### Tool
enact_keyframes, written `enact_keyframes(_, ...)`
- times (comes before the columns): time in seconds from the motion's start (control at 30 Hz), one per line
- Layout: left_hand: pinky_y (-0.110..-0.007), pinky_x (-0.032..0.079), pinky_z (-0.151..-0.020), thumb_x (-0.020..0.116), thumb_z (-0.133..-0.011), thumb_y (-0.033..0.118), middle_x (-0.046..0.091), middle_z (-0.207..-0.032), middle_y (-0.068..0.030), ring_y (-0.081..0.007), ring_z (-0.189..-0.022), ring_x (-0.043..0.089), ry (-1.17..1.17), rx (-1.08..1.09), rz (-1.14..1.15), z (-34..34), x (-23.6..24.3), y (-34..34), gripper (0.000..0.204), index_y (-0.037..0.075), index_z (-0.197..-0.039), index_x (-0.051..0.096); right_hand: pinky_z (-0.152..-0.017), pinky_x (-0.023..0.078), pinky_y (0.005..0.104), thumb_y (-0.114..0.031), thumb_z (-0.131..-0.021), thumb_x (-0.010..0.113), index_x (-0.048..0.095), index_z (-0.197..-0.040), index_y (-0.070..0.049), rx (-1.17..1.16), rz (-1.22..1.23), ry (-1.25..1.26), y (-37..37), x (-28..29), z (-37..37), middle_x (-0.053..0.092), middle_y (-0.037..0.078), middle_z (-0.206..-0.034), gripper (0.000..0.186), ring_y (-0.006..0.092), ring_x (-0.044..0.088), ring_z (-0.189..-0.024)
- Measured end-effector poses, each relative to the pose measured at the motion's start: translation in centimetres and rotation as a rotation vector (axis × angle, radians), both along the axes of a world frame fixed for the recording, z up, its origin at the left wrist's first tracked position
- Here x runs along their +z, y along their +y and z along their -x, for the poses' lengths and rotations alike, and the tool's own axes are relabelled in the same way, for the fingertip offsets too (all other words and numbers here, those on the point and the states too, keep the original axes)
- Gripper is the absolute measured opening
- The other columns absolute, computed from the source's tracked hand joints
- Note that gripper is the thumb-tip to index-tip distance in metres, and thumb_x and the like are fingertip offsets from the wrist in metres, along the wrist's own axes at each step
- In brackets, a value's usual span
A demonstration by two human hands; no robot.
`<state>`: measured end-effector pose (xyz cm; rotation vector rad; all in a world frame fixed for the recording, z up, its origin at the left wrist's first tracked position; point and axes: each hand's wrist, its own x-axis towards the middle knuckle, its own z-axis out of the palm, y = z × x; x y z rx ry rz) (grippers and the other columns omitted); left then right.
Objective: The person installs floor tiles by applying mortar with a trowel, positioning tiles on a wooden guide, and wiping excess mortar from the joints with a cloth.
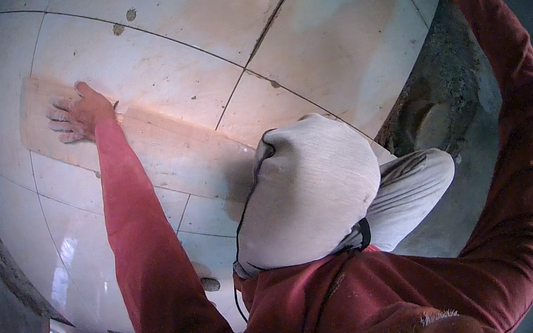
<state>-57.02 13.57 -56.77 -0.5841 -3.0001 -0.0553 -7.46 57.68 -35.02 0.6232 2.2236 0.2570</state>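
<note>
One hand shows plainly in the head view: the left hand (76, 115), at the end of a long dark red sleeve (142, 254), lies palm down with its fingers (59, 115) spread flat on a long pale wooden plank (160, 148). Its grip is wide and closed around nothing; it presses on the upper left end of the plank. The plank lies flat on the floor of large glossy white tiles (147, 60), running at a slant from the upper left down toward the middle of the view, where its lower end passes out of sight behind a rounded pale grey cloth-covered shape (311, 187). It crosses several of the thin dark joints between the tiles.

The right arm, in the same red sleeve (516, 129), curves up along the right side of the view to the top edge. The right hand itself sits at the dark rim there and is not visible, so I cannot tell what its grip is doing.

Right of the tiles lies a strip of rough grey bare ground with rubble (441, 92), touching the tile edge. A few small dark spots (124, 21) mark the tiles near the top. A small round dark grey object (210, 284) lies on the tiles just beside the left sleeve, low in the view.
</note>
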Motion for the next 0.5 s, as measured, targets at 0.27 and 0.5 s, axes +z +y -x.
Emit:
enact_keyframes(0.27,-0.061,0.013,-0.121,0.043,-0.099,0.059,0.023,-0.169,-0.0148,-0.0364,-0.155,0.017,0.038,0.022,0.04,0.4,-0.6,-1.4,0.083,0.003,-0.16,0.033,-0.097,0.048,0.0501,-0.05,-0.095,0.062,0.072,-0.118,-0.018,-0.322,0.046,0.084,5.9,0.9,-0.7,0.072,0.009,-0.123,0.041,0.0289,0.067,-0.111)
enact_keyframes(0.5,-0.061,0.013,-0.121,0.042,-0.099,0.057,0.025,-0.168,-0.0153,-0.037,-0.154,0.02,0.05,-0.007,0.043,-0.1,-0.7,-0.5,0.081,0.005,-0.16,0.032,-0.096,0.051,0.0482,-0.045,-0.099,0.059,0.073,-0.115,-0.017,-0.18,-0.326,-0.053,5.2,6.1,-2.1,0.072,0.012,-0.12,0.035,0.0302,0.068,-0.111)
